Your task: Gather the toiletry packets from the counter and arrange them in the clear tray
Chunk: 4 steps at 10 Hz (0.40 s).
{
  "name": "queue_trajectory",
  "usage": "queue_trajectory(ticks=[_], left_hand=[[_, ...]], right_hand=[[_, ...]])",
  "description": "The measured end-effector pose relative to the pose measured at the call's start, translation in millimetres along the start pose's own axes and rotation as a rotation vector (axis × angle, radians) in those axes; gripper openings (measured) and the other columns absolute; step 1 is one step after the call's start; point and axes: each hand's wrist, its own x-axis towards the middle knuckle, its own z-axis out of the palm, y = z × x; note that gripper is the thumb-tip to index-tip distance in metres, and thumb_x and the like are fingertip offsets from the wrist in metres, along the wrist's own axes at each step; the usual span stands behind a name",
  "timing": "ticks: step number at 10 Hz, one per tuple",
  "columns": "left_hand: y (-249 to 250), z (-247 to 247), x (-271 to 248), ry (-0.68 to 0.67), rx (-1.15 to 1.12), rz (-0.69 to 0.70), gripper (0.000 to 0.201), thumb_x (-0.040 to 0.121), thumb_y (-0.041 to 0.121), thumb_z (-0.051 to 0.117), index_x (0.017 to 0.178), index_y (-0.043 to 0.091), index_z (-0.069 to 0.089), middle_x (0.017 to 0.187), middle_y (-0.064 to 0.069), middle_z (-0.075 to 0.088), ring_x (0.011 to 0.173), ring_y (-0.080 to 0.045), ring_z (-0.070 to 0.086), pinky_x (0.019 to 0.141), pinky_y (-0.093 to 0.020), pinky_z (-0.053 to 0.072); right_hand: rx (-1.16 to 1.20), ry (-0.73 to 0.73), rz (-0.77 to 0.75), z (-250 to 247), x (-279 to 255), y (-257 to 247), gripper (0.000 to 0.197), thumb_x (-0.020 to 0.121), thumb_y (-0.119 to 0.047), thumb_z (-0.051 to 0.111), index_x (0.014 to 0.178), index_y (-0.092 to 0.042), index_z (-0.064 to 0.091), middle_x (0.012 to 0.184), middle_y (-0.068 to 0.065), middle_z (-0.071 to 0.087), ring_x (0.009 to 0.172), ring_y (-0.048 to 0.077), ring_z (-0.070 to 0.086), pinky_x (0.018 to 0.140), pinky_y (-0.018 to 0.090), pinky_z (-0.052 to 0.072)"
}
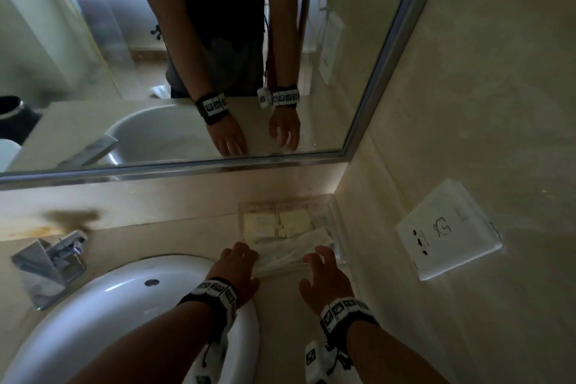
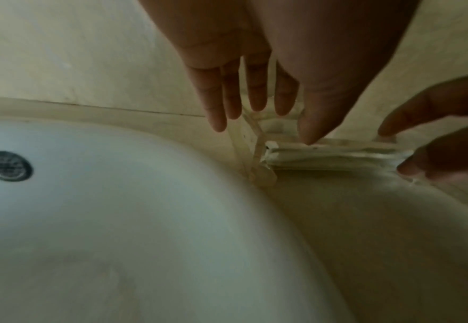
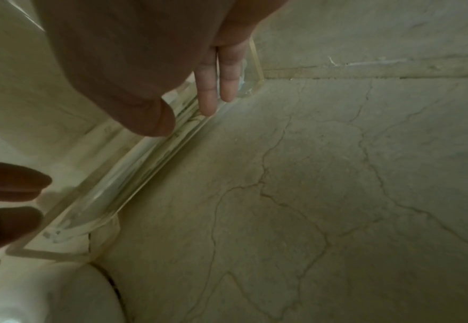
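Note:
A clear tray (image 1: 338, 227) sits in the counter's back corner against the wall. Inside it lie pale yellow square packets (image 1: 293, 220) at the back and long white packets (image 1: 290, 251) along the front. My left hand (image 1: 238, 262) is at the tray's front left corner with straight fingers. In the left wrist view its thumb touches the end of the white packets (image 2: 332, 155). My right hand (image 1: 322, 265) hovers at the tray's front right with spread fingers and holds nothing. In the right wrist view its fingers (image 3: 207, 87) reach over the tray's front wall (image 3: 133, 181).
A white basin (image 1: 124, 305) lies directly left of the tray, with a chrome faucet (image 1: 50, 262) behind it. A mirror (image 1: 187, 56) runs above the counter. A white socket plate (image 1: 448, 231) is on the right wall. Veined marble counter (image 3: 310, 196) stretches in front of the tray.

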Motion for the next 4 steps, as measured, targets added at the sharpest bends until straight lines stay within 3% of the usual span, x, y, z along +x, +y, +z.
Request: queue_trajectory(ticks=[3, 4], left_hand=[[-29, -39, -61, 0.117, -0.134, -0.064, 0.037, 0.089, 0.057, 0.048, 0.121, 0.038, 0.054, 0.131, 0.008, 0.048, 0.121, -0.011, 0.048, 0.103, -0.026, 0.040], [-44, -59, -77, 0.161, -0.168, -0.072, 0.016, 0.086, 0.061, 0.050, 0.097, 0.050, 0.046, 0.120, 0.014, 0.053, 0.117, -0.006, 0.054, 0.100, -0.023, 0.042]], right_hand=[[-0.059, -0.117, 0.012, -14, -8, -26, 0.059, 0.095, -0.044, 0.046, 0.150, -0.033, 0.026, 0.162, -0.006, -0.001, 0.139, 0.013, 0.038, 0.105, 0.028, 0.040], [0.003, -0.215, 0.059, -13, -16, -33, 0.063, 0.097, -0.040, 0.042, 0.154, -0.030, 0.016, 0.160, -0.002, 0.001, 0.143, 0.018, 0.031, 0.109, 0.023, 0.036]])
